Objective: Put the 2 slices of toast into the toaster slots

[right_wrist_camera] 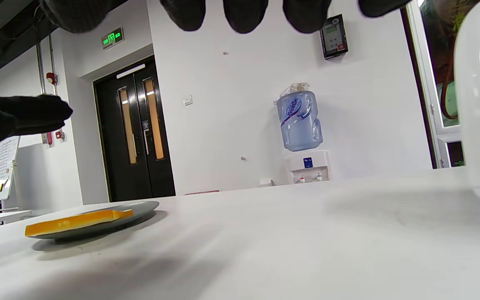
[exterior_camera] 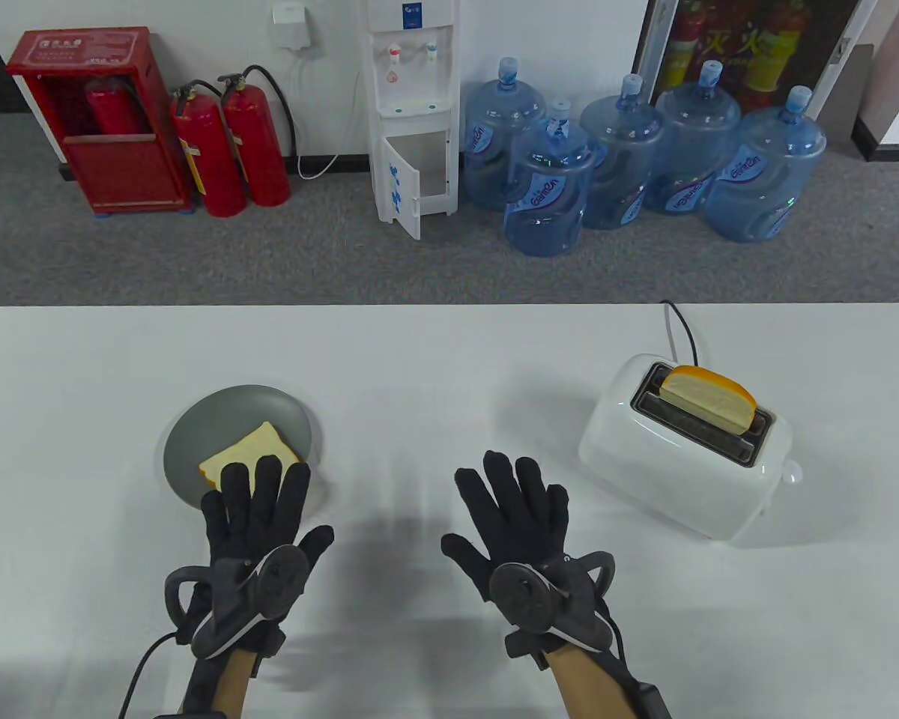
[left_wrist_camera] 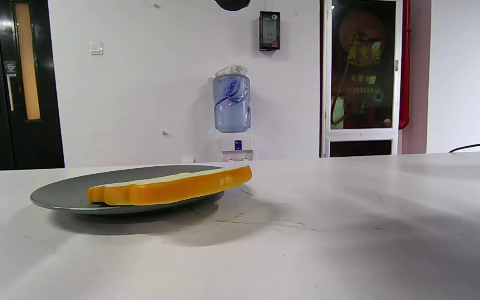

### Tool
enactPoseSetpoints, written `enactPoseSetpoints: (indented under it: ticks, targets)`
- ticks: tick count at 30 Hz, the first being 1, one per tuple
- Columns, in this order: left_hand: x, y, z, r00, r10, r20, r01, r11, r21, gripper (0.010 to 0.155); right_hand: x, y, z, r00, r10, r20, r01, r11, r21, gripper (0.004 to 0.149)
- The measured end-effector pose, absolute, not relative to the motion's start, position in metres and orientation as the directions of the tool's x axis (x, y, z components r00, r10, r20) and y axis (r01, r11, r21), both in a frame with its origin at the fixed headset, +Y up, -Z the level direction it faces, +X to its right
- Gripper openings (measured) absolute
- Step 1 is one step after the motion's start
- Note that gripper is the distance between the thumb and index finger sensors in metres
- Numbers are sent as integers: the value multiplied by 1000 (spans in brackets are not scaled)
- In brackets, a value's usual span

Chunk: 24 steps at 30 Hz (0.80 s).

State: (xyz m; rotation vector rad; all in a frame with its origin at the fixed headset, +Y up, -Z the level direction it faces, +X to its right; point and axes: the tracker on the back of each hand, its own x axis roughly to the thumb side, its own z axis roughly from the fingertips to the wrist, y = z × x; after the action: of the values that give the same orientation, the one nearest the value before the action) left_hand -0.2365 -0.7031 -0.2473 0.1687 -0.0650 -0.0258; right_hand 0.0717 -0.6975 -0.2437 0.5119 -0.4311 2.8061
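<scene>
Both grips are spread and hold nothing: your left hand [exterior_camera: 258, 524] hovers flat over the near rim of the grey plate [exterior_camera: 217, 419], close to the worktop's near edge, and your right hand [exterior_camera: 517, 517] is flat above bare worktop. One slice [exterior_camera: 708, 397] already stands in the far slot of the toaster [exterior_camera: 682, 449] toward the right edge, poking out. The second slice [left_wrist_camera: 169, 189] lies flat on the plate, one corner past the rim; that overhang probably offers your left fingers an edge to pinch.
</scene>
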Motion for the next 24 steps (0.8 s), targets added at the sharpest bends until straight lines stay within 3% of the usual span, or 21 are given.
enactPoseSetpoints:
  ticks: [18,24]
  targets:
    - [-245,-687,-251,996,-88,-5,87,980,177,75,73,-717,-249,-926,136,352,-186,-976,-110,75]
    - [-257,-683,-264,986,-156,-61,160,983,87,76,73,-716,-248,-922,148,359,-200,-973,-112,74]
